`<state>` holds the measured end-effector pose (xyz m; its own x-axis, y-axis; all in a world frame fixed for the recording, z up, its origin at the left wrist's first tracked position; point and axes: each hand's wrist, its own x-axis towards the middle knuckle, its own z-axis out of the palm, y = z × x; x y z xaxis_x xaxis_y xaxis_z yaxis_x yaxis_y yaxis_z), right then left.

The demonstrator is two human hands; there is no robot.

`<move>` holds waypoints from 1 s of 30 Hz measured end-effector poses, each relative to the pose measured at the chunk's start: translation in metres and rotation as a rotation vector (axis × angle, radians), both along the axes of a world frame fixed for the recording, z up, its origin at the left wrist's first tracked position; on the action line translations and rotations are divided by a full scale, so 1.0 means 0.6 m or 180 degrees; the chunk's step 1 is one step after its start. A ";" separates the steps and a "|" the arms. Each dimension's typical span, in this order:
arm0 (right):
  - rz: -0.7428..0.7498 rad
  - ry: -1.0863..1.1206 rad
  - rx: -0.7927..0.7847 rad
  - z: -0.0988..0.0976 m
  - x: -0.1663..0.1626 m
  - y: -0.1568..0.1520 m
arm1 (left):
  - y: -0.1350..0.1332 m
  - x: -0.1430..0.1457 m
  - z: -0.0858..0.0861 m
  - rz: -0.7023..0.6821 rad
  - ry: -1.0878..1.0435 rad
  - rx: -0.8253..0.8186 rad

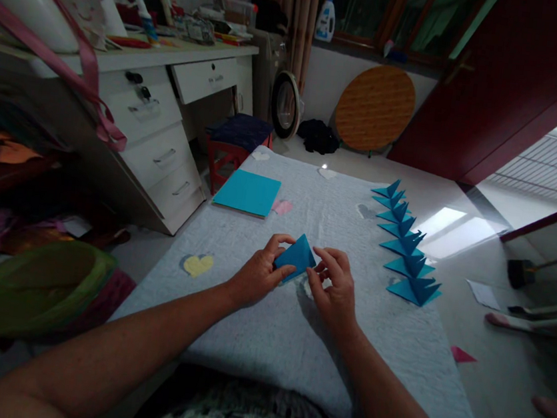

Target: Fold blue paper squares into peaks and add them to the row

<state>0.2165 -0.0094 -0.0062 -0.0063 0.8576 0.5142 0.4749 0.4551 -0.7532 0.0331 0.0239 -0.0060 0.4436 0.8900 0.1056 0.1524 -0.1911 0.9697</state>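
Observation:
A small blue sheet of folded origami paper (297,257) is held up over the cloth-covered table, its pointed tip facing away from me. My left hand (262,269) grips its left side, thumb on the near face and fingers behind. At the right corner, my right hand (334,288) pinches the paper's edge between thumb and fingers. A square stack of blue paper (247,192) lies at the table's far left. Along the right side stands a row of several finished-looking blue folded paper pieces (413,288) with raised points.
The table's pale cloth (224,330) carries heart patches. A white desk with drawers (142,106) stands at left, beyond it a stool (241,132) and a washing machine with its door (286,106) open. A green-rimmed basket (38,289) is at lower left. A pink scrap (463,355) lies at right.

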 end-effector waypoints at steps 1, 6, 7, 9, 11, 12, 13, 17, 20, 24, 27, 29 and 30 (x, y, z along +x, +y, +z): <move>0.0012 -0.0009 -0.0034 0.000 0.000 0.001 | 0.000 0.000 0.000 -0.0013 0.0015 0.0005; 0.0096 -0.0011 -0.0108 -0.001 0.000 0.002 | -0.001 0.000 -0.004 0.0019 0.0065 0.0026; 0.0110 -0.0010 -0.0120 -0.001 0.000 0.001 | -0.001 0.000 -0.005 0.0026 0.0056 0.0012; 0.0103 0.0021 -0.0141 -0.002 -0.001 0.001 | -0.001 0.000 -0.006 0.0024 0.0031 -0.0015; 0.0053 0.0097 -0.0162 -0.003 -0.001 0.002 | 0.000 -0.001 -0.007 0.0016 0.0018 -0.0017; 0.0028 0.0136 -0.0176 -0.003 -0.001 0.002 | 0.000 -0.001 -0.008 0.0019 0.0017 -0.0001; 0.0022 0.0169 -0.0193 -0.003 -0.002 0.002 | 0.000 -0.001 -0.008 0.0026 0.0022 0.0016; 0.0076 0.0308 -0.0342 -0.001 -0.002 0.002 | -0.002 -0.002 -0.006 0.0042 0.0127 0.0062; -0.0007 0.0469 -0.0559 -0.001 -0.002 0.001 | -0.004 -0.001 -0.004 0.0014 0.0226 0.0106; -0.0032 0.0490 -0.0585 -0.003 0.001 0.004 | -0.009 0.002 -0.001 0.0039 0.0303 0.0170; 0.0043 0.0430 -0.0539 -0.005 0.006 0.008 | -0.010 0.004 0.001 0.0033 0.0338 0.0143; 0.0126 0.0418 -0.0597 -0.006 0.010 0.011 | -0.011 0.005 0.002 0.0004 0.0345 0.0094; 0.0172 0.0414 -0.0655 -0.007 0.012 0.012 | -0.011 0.006 0.003 -0.0008 0.0342 0.0071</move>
<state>0.2237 -0.0023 -0.0104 -0.0001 0.9446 0.3283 0.3472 0.3079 -0.8858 0.0366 0.0176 -0.0041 0.4557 0.8868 0.0772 0.2546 -0.2129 0.9433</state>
